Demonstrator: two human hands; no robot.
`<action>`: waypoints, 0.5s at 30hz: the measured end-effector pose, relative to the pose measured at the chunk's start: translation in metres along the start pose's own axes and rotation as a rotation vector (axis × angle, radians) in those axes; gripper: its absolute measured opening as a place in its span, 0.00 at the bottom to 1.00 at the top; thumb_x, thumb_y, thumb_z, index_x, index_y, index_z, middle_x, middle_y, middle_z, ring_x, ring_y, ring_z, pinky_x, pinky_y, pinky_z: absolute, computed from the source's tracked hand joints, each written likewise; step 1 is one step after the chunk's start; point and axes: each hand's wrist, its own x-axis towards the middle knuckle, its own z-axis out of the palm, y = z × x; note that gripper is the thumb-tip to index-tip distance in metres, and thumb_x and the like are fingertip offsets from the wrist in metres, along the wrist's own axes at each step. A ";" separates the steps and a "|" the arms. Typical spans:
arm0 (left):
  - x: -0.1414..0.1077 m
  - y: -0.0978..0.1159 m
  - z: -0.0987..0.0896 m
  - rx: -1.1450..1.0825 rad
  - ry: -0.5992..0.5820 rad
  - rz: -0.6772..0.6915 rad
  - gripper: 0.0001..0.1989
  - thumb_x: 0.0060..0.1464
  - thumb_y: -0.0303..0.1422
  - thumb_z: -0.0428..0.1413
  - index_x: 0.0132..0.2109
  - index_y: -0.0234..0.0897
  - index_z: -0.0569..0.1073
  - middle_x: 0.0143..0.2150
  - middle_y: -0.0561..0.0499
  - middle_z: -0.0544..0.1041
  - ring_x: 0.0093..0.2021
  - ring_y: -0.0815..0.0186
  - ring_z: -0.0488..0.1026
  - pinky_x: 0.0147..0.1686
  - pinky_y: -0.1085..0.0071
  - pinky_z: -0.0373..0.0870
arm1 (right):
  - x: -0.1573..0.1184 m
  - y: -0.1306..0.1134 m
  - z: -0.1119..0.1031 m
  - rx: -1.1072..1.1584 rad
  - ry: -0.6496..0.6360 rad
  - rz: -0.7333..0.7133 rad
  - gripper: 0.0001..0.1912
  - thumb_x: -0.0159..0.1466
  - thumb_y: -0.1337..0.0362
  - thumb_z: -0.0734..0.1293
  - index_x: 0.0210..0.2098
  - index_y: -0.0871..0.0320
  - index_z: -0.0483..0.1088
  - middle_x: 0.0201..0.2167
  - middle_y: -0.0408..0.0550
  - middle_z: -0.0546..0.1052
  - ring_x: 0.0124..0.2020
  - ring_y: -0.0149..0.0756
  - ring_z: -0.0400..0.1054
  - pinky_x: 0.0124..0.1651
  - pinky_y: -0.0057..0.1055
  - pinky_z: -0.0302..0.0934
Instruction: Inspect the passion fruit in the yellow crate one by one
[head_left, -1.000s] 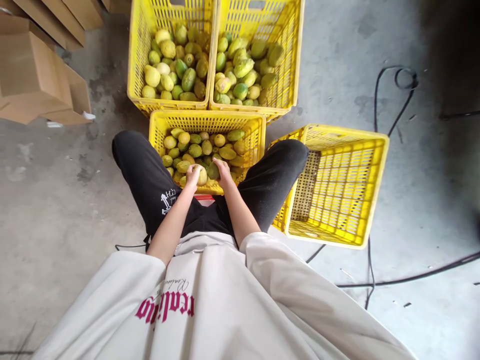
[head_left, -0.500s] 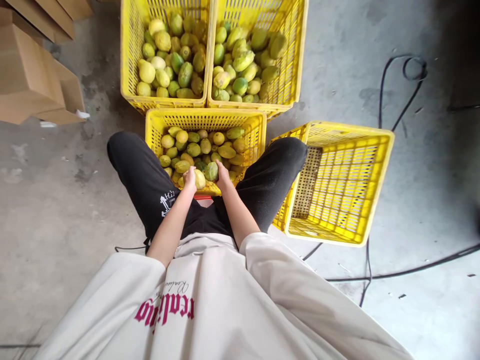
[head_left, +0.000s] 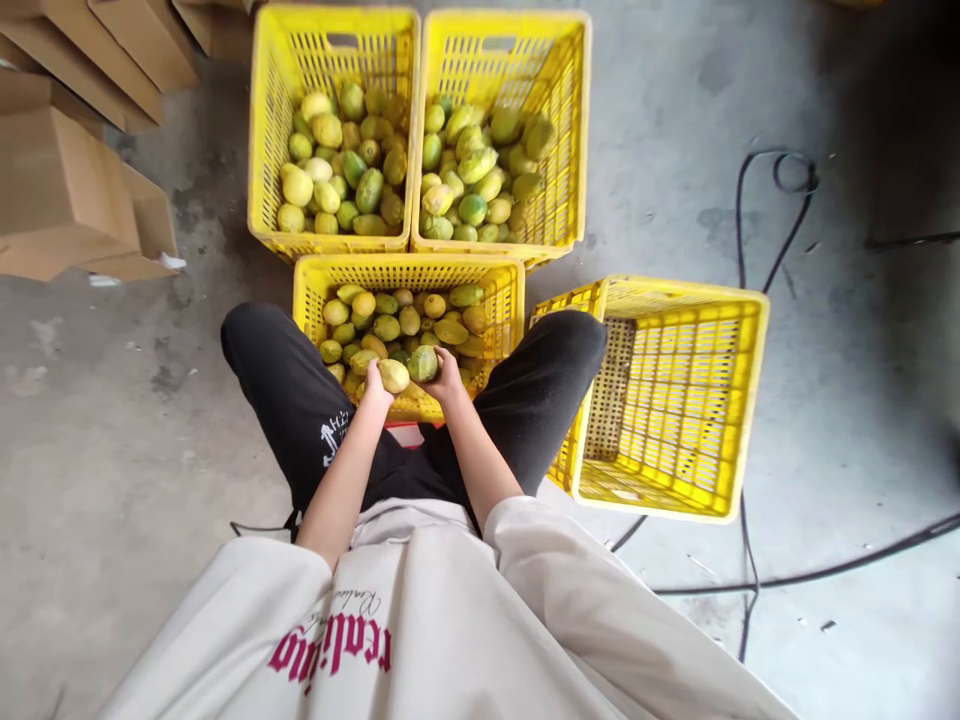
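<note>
Gripping yellow papaya (head_left: 394, 376) in left hand (head_left: 376, 382), green papaya (head_left: 423, 363) in right hand (head_left: 447, 376); wearing shirt (head_left: 457, 620) with partly legible magenta lettering (head_left: 330, 646).

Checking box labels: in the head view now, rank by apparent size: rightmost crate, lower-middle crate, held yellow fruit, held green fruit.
1. rightmost crate
2. lower-middle crate
3. held yellow fruit, held green fruit: too alike to rank
</note>
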 end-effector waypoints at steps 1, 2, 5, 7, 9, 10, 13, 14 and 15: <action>-0.004 0.015 0.006 -0.018 -0.046 0.023 0.12 0.83 0.45 0.63 0.49 0.46 0.84 0.47 0.42 0.88 0.61 0.44 0.93 0.55 0.56 0.94 | -0.002 -0.015 0.008 0.023 -0.027 -0.019 0.12 0.82 0.56 0.68 0.40 0.49 0.71 0.35 0.50 0.81 0.54 0.55 0.88 0.61 0.51 0.89; -0.009 0.032 0.013 -0.039 -0.085 0.062 0.12 0.82 0.46 0.64 0.51 0.45 0.84 0.49 0.42 0.89 0.61 0.44 0.93 0.56 0.56 0.93 | -0.002 -0.033 0.018 0.035 -0.052 -0.051 0.09 0.80 0.57 0.69 0.41 0.50 0.73 0.38 0.51 0.83 0.55 0.56 0.88 0.61 0.51 0.89; -0.018 0.097 0.038 -0.182 -0.337 0.337 0.18 0.90 0.46 0.54 0.61 0.41 0.84 0.55 0.41 0.89 0.67 0.47 0.89 0.63 0.52 0.92 | 0.006 -0.098 0.049 0.120 -0.233 -0.380 0.11 0.82 0.57 0.70 0.56 0.54 0.82 0.50 0.57 0.87 0.64 0.55 0.87 0.64 0.51 0.89; -0.016 0.135 0.051 -0.233 -0.475 0.516 0.26 0.95 0.46 0.42 0.66 0.37 0.82 0.59 0.38 0.87 0.72 0.52 0.86 0.69 0.51 0.88 | 0.017 -0.135 0.062 0.135 -0.287 -0.568 0.17 0.88 0.57 0.65 0.63 0.56 0.83 0.56 0.57 0.87 0.68 0.50 0.86 0.64 0.47 0.87; -0.004 0.158 0.055 -0.175 -0.440 0.632 0.19 0.95 0.44 0.50 0.68 0.39 0.81 0.60 0.40 0.87 0.73 0.52 0.84 0.73 0.46 0.85 | 0.031 -0.155 0.061 0.104 -0.257 -0.664 0.19 0.91 0.58 0.62 0.66 0.55 0.83 0.59 0.54 0.86 0.68 0.44 0.87 0.62 0.42 0.85; 0.006 0.162 0.054 -0.154 -0.406 0.657 0.15 0.94 0.42 0.55 0.67 0.41 0.82 0.60 0.41 0.88 0.73 0.51 0.83 0.74 0.44 0.84 | 0.039 -0.158 0.055 0.093 -0.208 -0.671 0.19 0.92 0.59 0.61 0.64 0.56 0.84 0.57 0.53 0.86 0.65 0.42 0.88 0.60 0.38 0.84; 0.040 0.145 0.037 -0.046 -0.233 0.637 0.05 0.88 0.31 0.61 0.60 0.43 0.83 0.60 0.43 0.89 0.74 0.54 0.82 0.80 0.48 0.78 | 0.058 -0.142 0.027 0.050 0.039 -0.539 0.15 0.92 0.58 0.67 0.51 0.57 0.83 0.38 0.45 0.81 0.45 0.36 0.86 0.44 0.25 0.78; 0.051 0.132 0.028 0.029 -0.154 0.638 0.05 0.86 0.27 0.62 0.58 0.41 0.83 0.62 0.44 0.89 0.74 0.56 0.82 0.83 0.52 0.74 | 0.063 -0.132 0.016 0.033 0.116 -0.474 0.16 0.90 0.56 0.72 0.46 0.56 0.82 0.31 0.41 0.75 0.37 0.35 0.80 0.38 0.23 0.75; 0.061 0.117 0.019 0.121 -0.075 0.642 0.06 0.82 0.24 0.64 0.56 0.40 0.82 0.64 0.44 0.89 0.75 0.58 0.81 0.84 0.55 0.71 | 0.068 -0.120 0.006 0.007 0.179 -0.414 0.18 0.88 0.53 0.75 0.43 0.55 0.80 0.27 0.38 0.69 0.31 0.34 0.74 0.34 0.23 0.72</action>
